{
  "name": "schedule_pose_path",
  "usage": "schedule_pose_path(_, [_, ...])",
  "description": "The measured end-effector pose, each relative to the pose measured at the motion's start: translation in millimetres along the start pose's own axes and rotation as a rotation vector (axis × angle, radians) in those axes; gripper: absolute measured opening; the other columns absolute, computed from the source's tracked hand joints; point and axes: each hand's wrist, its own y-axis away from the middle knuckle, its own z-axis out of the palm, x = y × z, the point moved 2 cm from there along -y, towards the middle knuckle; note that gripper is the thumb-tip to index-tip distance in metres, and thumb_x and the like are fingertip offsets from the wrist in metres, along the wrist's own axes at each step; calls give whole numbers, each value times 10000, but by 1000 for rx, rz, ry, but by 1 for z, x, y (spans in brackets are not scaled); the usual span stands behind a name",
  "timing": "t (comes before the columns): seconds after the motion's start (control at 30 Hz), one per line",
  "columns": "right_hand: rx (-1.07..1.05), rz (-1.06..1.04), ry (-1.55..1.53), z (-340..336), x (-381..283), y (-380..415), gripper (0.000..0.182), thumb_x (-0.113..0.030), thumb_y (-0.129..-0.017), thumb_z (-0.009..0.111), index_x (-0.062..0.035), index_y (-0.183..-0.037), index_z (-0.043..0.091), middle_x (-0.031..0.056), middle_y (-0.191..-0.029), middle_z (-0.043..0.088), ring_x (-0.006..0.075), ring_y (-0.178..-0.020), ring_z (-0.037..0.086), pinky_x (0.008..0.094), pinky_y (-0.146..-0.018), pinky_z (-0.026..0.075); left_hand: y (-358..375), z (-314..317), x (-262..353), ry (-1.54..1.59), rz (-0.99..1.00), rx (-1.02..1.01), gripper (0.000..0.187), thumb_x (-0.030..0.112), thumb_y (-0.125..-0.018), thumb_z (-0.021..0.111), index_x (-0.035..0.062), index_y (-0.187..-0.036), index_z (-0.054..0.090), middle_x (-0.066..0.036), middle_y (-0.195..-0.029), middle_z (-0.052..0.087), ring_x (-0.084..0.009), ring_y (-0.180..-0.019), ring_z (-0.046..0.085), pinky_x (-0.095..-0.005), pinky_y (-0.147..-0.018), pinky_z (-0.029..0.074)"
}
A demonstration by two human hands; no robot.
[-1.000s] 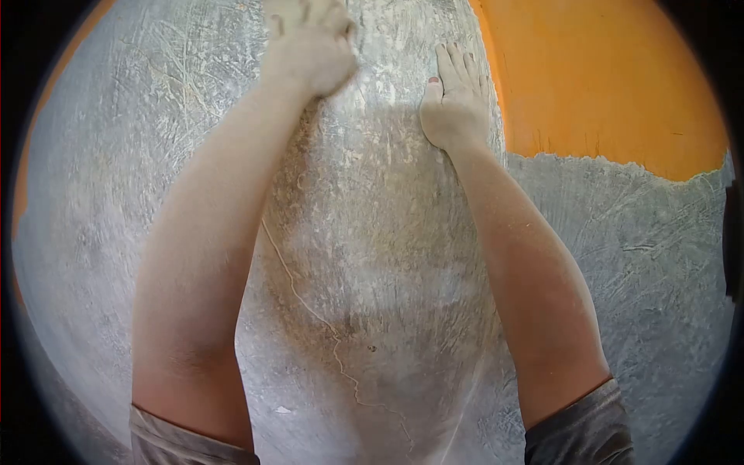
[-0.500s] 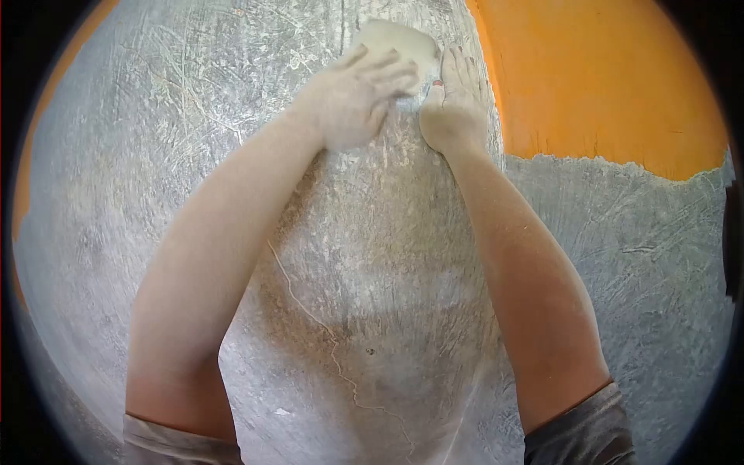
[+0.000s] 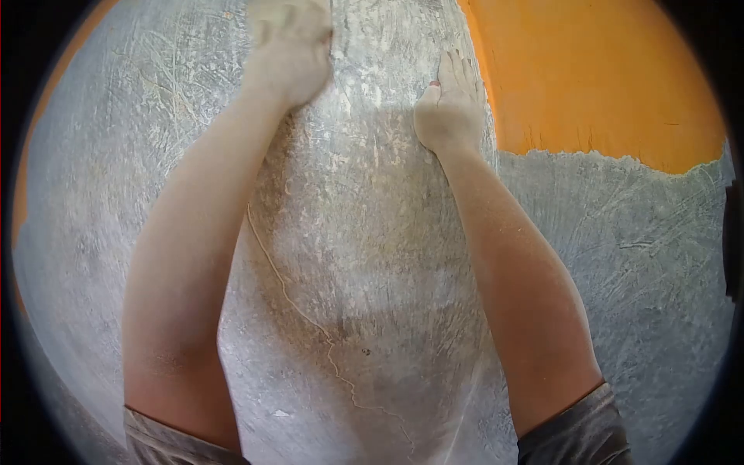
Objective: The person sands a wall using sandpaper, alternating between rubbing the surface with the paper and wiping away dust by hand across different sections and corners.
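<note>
Near the top edge of the head view, my left hand (image 3: 288, 66) presses a pale sheet, apparently sandpaper (image 3: 267, 11), against a scraped grey wall (image 3: 372, 209). Motion blurs its fingers, and the sheet is partly cut off by the frame. My right hand (image 3: 453, 108) lies flat on the wall farther right, beside the border of the orange paint. Its fingers are stretched upward, the thumb apart from them, and it holds nothing. A reddish mark shows at the thumb tip. Pale dust coats both hands and forearms.
Orange paint (image 3: 597, 77) covers the upper right, ending in a ragged lower edge. A thin crack (image 3: 287, 291) runs down the wall between my forearms. A small dark pit (image 3: 366, 352) marks the surface lower down. A dark object (image 3: 731, 240) stands at the far right edge.
My left hand has slid left and upward along the wall with the sandpaper, away from my right hand. The right hand stays flat in nearly the same spot.
</note>
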Motion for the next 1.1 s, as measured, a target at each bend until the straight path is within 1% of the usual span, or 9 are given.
schedule_pose_path(0.1, [-4, -2, -33, -1, -1, -2, 646, -176, -954, 347, -12, -1576, 292, 111, -1669, 254, 249, -1555, 181, 387, -1281, 84, 42, -30, 39, 25, 583, -85, 607, 155, -983, 259, 115, -1587, 293, -49, -1661, 283, -243, -1560, 160, -463, -1294, 130])
schedule_pose_path(0.3, [18, -6, 10, 0, -1, -2, 650, -162, -940, 346, -17, -1573, 306, 101, -1668, 262, 238, -1554, 185, 387, -1282, 89, -5, -10, 2, 272, -299, -34, 571, 155, -946, 392, 117, -1513, 445, -46, -1675, 248, -218, -1568, 105, -443, -1295, 141])
schedule_pose_path(0.4, [6, 11, -33, -1, -2, 1, 654, -159, -930, 356, -23, -1569, 320, 98, -1665, 271, 233, -1553, 190, 389, -1281, 92, 24, -41, 54, -155, 217, -349, 542, 88, -930, 422, 99, -1465, 508, -88, -1600, 383, -275, -1533, 250, -446, -1281, 217])
schedule_pose_path(0.53, [22, -2, -27, -1, 3, 3, 663, -157, -915, 374, -35, -1566, 338, 102, -1656, 292, 231, -1549, 203, 387, -1280, 100, 33, 2, 40, 184, 605, 215, 533, 33, -881, 441, 77, -1400, 554, -128, -1324, 532, -347, -1321, 472, -480, -1242, 314])
schedule_pose_path(0.57, [23, -7, -24, -1, 3, 3, 665, -158, -914, 375, -37, -1566, 338, 102, -1654, 296, 232, -1548, 206, 387, -1279, 103, 14, -48, 41, -52, 272, -419, 524, 68, -938, 376, 93, -1439, 529, -103, -1523, 452, -335, -1488, 328, -475, -1272, 240])
schedule_pose_path(0.67, [31, -4, -12, -1, 7, 6, 665, -157, -910, 379, -39, -1564, 343, 104, -1649, 308, 236, -1545, 213, 388, -1278, 111, 3, 14, 11, 36, -125, 193, 534, 101, -979, 314, 130, -1477, 503, -70, -1636, 331, -289, -1549, 203, -465, -1288, 171])
schedule_pose_path(0.8, [31, -28, -10, 1, 8, 3, 653, -148, -907, 382, -29, -1550, 368, 109, -1641, 321, 246, -1542, 219, 392, -1278, 119, 46, -10, 51, 140, 493, -72, 560, 148, -1006, 297, 194, -1557, 386, -42, -1641, 331, -275, -1546, 217, -460, -1294, 138])
schedule_pose_path(0.97, [36, 1, -17, -2, 4, 6, 652, -131, -904, 383, -24, -1547, 370, 112, -1639, 324, 249, -1542, 218, 395, -1277, 124, -7, -4, 4, 91, -159, 65, 504, 155, -1020, 321, 154, -1504, 460, -71, -1613, 379, -277, -1531, 263, -462, -1290, 157])
schedule_pose_path(1.1, [27, -20, 14, -1, 6, 7, 657, -120, -905, 378, -27, -1555, 356, 112, -1646, 309, 248, -1545, 210, 395, -1278, 121, 12, -21, 39, -39, 399, -105, 457, 121, -1017, 300, 105, -1427, 501, -138, -1542, 454, -338, -1480, 348, -498, -1282, 169])
